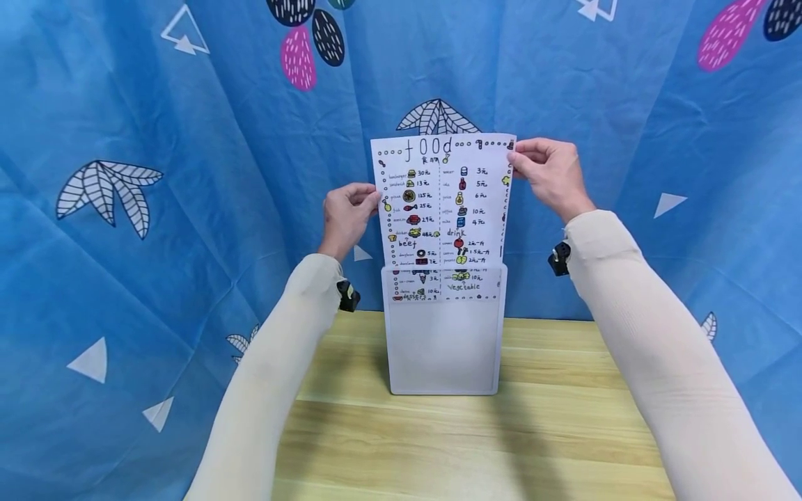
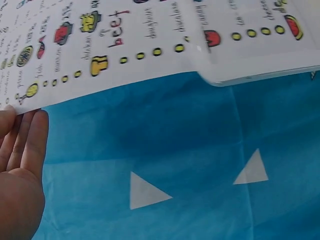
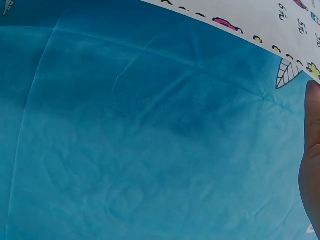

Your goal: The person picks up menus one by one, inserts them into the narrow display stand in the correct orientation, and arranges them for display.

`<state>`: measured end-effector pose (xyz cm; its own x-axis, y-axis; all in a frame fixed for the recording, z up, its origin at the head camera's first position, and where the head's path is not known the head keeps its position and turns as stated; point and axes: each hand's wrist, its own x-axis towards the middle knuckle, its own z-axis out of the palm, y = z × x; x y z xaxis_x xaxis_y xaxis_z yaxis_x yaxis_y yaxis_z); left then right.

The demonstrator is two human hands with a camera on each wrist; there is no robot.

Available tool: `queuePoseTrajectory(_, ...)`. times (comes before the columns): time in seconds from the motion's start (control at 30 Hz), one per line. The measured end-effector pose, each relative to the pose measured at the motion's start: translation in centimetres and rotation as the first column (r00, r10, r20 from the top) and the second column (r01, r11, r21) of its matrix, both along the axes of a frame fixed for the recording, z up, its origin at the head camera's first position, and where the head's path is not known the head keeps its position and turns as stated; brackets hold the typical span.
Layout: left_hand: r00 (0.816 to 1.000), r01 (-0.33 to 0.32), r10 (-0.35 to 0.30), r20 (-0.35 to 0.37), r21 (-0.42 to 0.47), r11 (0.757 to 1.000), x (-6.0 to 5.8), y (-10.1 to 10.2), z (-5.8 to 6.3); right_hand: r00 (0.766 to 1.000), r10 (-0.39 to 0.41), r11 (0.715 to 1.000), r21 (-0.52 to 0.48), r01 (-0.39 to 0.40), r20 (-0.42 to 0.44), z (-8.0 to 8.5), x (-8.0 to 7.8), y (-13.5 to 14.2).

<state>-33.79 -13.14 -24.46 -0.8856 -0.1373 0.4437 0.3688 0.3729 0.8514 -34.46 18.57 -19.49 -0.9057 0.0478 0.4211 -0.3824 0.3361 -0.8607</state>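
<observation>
A hand-drawn paper menu (image 1: 432, 209), headed "food" with small coloured pictures and prices, stands upright in the head view. Its lower part sits inside a clear sign holder (image 1: 446, 348), which shows the bottom rows through its front. My left hand (image 1: 348, 216) pinches the menu's left edge about a third of the way down. Near the top right corner, my right hand (image 1: 553, 174) pinches the opposite edge between thumb and fingers. In the left wrist view the menu (image 2: 130, 45) runs into the holder's rounded corner (image 2: 217, 77). The right wrist view catches only the menu's decorated border (image 3: 260, 25) and part of the right hand.
The holder stands on a light wood-grain table (image 1: 438, 445). Behind and to the left hangs a blue curtain (image 1: 250, 139) printed with leaves, drops and triangles, close behind the table's far edge. A small black device (image 1: 559, 259) is worn on each wrist.
</observation>
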Motion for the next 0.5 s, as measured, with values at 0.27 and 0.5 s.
queuePoseTrajectory(0.27,0.999,-0.042,0.042,0.007,-0.018,0.999,0.03,0.20,0.65,0.999,-0.025,0.999,0.028,0.025,0.026,-0.01,0.19,-0.23)
queuePoseTrajectory(0.5,0.999,-0.052,0.052,0.000,-0.038,0.998,0.05,0.17,0.32,0.998,-0.058,0.996,0.071,0.055,0.029,-0.39,0.42,-0.22)
